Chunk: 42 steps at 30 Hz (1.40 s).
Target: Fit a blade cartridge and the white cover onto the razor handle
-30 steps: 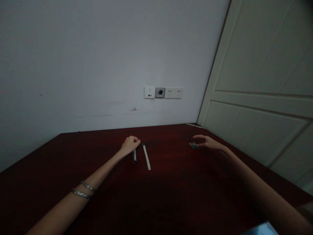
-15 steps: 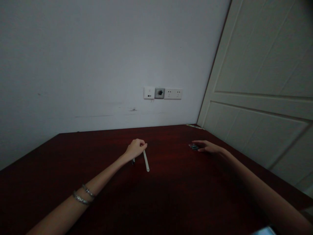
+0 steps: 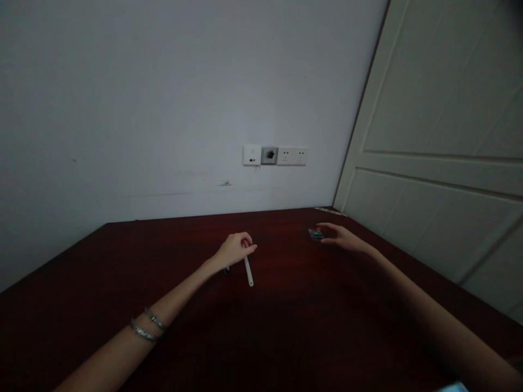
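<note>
My left hand (image 3: 236, 249) rests low over the table, its thumb stretched out and apart from the curled fingers. Beneath it a slim white handle (image 3: 249, 272) with a small hole near its end sticks out toward me; the far part is hidden by the hand. A small dark-and-white object (image 3: 227, 269) peeks out beside the left wrist, too covered to name. Farther right, my right hand (image 3: 337, 237) has thumb and fingers spread apart at the right side of a small clear packet (image 3: 315, 234) with greenish contents. Whether the fingertips touch the packet I cannot tell.
Both hands are over a dark red wooden table (image 3: 278, 326). A pale wall with sockets (image 3: 292, 156) stands behind it, and a white panelled door (image 3: 441, 174) lines the right side. A light blue object (image 3: 454, 387) shows at the bottom edge.
The packet and my right hand have shifted left and slightly away, and that hand's fingers are wider apart. My left thumb has spread from its fingers above the white handle.
</note>
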Tool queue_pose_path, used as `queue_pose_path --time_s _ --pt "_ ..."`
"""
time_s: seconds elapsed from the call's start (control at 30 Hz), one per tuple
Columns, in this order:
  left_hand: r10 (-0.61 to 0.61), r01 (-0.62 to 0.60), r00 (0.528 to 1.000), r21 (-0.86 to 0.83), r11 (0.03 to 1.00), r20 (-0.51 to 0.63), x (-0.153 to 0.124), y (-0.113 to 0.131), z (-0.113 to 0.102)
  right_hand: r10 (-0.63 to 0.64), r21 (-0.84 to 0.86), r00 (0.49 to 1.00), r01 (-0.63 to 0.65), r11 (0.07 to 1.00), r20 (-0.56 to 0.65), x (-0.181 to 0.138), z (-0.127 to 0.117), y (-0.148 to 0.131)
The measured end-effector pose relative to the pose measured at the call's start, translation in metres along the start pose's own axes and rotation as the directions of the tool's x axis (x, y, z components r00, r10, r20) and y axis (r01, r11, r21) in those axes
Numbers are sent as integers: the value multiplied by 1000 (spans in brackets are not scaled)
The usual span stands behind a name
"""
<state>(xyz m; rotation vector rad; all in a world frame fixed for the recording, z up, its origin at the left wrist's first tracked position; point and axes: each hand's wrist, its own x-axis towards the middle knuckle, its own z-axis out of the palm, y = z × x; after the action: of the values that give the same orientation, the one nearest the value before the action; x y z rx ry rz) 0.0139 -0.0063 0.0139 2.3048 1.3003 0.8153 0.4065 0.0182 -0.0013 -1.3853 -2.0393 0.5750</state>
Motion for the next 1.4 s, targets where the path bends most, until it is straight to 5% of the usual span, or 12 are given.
queue_pose_path --time_s 0.3,0.53,0.9,1.4 --pt "255 -253 967 191 948 19 -9 25 3 -273 -89 957 282 955 101 5 48 -108" --pt "301 -304 952 286 909 56 -17 29 3 -360 -54 915 375 925 183 -2 75 -147" --pt "279 -284 959 263 922 58 -18 16 6 -385 -25 903 397 917 191 2 96 -145" --pt "2 -66 988 409 910 156 10 -17 31 -257 -87 943 280 956 212 6 106 -99"
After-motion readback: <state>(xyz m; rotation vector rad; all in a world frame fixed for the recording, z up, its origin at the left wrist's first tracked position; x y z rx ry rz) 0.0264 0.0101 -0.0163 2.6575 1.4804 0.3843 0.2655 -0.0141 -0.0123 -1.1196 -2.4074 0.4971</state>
